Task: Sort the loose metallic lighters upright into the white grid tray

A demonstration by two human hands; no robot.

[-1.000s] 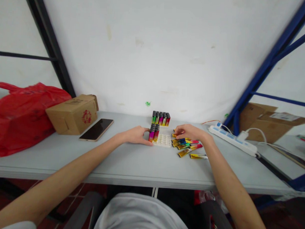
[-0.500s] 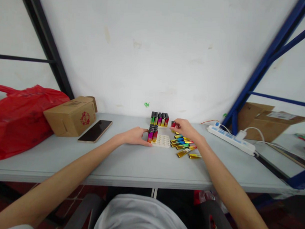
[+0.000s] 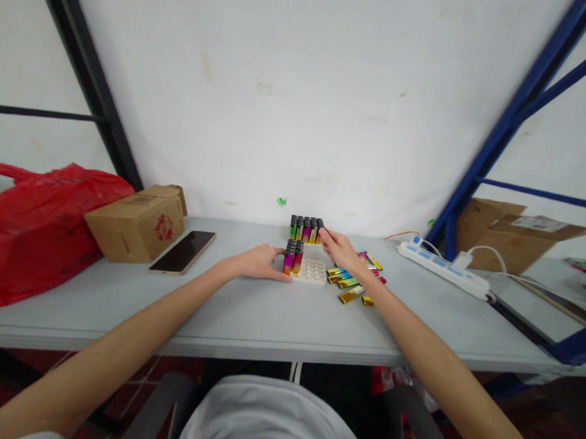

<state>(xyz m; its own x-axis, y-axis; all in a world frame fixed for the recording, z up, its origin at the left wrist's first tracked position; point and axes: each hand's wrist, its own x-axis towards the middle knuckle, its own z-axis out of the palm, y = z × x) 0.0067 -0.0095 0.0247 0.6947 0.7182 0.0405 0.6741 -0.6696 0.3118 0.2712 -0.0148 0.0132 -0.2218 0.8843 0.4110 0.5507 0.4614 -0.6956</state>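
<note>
My left hand curves around the left end of a white tray with round sockets, its thumb along the front edge. Shiny multicoloured lighters with black tops stand upright in the tray's left part, against that hand. My right hand is closed in a pinch on a lighter at the right end of the rear block of upright lighters; its fingers mostly hide what they hold. Loose gold, blue and red lighters lie beneath and beside the right forearm.
A phone, a cardboard box and a red plastic bag are on the left of the table. To the right lie a white power strip with cords and opened cardboard. A wall rises behind.
My right hand has moved left from above the loose lighters to the right end of the rear block. My left hand has stayed at the tray.
</note>
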